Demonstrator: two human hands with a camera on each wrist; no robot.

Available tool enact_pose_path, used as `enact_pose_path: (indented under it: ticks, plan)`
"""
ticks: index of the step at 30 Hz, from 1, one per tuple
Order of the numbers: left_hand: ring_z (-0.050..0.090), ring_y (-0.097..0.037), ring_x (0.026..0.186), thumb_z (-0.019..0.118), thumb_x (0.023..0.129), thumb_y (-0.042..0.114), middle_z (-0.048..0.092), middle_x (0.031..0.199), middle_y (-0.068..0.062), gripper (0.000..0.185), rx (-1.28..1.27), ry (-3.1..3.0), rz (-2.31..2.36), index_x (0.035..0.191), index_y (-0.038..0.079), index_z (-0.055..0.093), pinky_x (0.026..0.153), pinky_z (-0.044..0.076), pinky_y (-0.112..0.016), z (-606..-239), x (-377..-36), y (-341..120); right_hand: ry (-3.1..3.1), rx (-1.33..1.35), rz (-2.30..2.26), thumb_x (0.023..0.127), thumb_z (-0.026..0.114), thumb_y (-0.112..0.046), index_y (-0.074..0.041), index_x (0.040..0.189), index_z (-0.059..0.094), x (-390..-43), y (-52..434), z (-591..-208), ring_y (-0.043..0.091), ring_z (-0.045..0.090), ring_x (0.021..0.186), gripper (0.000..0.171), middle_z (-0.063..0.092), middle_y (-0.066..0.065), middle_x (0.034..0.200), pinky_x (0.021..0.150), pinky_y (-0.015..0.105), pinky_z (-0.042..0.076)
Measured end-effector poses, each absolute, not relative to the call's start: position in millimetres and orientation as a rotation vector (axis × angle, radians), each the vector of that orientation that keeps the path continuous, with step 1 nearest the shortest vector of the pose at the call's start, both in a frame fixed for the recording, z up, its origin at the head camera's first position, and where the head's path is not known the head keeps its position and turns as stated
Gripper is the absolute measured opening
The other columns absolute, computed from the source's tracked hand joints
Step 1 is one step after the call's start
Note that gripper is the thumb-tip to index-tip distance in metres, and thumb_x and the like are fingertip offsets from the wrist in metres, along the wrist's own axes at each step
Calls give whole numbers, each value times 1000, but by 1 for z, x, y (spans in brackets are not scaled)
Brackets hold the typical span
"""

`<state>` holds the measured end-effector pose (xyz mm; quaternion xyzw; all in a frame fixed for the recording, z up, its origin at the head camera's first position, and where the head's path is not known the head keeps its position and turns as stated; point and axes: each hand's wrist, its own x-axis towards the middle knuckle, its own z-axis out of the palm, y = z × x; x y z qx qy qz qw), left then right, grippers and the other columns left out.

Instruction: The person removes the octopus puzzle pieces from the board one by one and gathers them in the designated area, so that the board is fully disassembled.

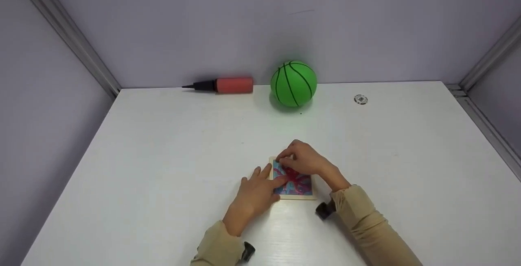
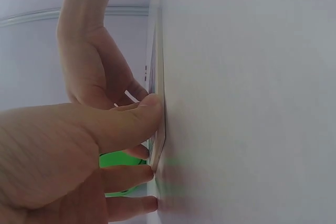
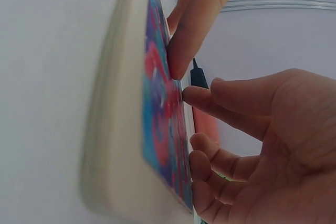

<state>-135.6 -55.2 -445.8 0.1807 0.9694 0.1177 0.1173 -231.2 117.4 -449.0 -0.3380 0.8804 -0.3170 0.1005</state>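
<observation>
A small square puzzle board (image 1: 299,188) with a blue and red picture lies flat on the white table (image 1: 163,156), near its front. My left hand (image 1: 255,192) rests at the board's left side, fingers straight, thumb pressing on the picture (image 3: 157,129). My right hand (image 1: 304,158) hovers over the board's far left corner with its fingers curled down. In the left wrist view a thin pale piece (image 2: 131,96) shows between the right hand's fingertips, just off the board's edge (image 2: 157,77). The right wrist view has those fingertips (image 3: 189,94) touching the picture.
A green ball (image 1: 293,83) with black lines sits at the back of the table against the wall. A red and black hand pump (image 1: 228,85) lies to its left. A small round sticker (image 1: 360,99) is at the back right. Walls enclose three sides.
</observation>
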Motion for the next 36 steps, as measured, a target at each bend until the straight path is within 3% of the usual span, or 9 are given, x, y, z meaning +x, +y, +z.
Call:
enact_pose_path:
  ticks: [27, 36]
  plan:
    - [31, -40, 137, 64, 93, 27, 33, 153, -14, 47, 468, 2810, 416, 139, 32, 52, 97, 34, -65, -443, -134, -54, 2533, -884, -1064, 96, 54, -10, -5, 99, 72, -233, 116, -451, 16, 50, 78, 19, 65, 4, 88, 72, 34, 42]
    - [34, -40, 136, 64, 92, 27, 35, 151, -13, 45, 482, 2815, 395, 136, 30, 55, 95, 37, -64, -443, -135, -55, 2520, -879, -1196, 88, 65, -6, -6, 93, 69, -227, 112, -449, 17, 62, 77, 7, 68, 4, 88, 75, 36, 51]
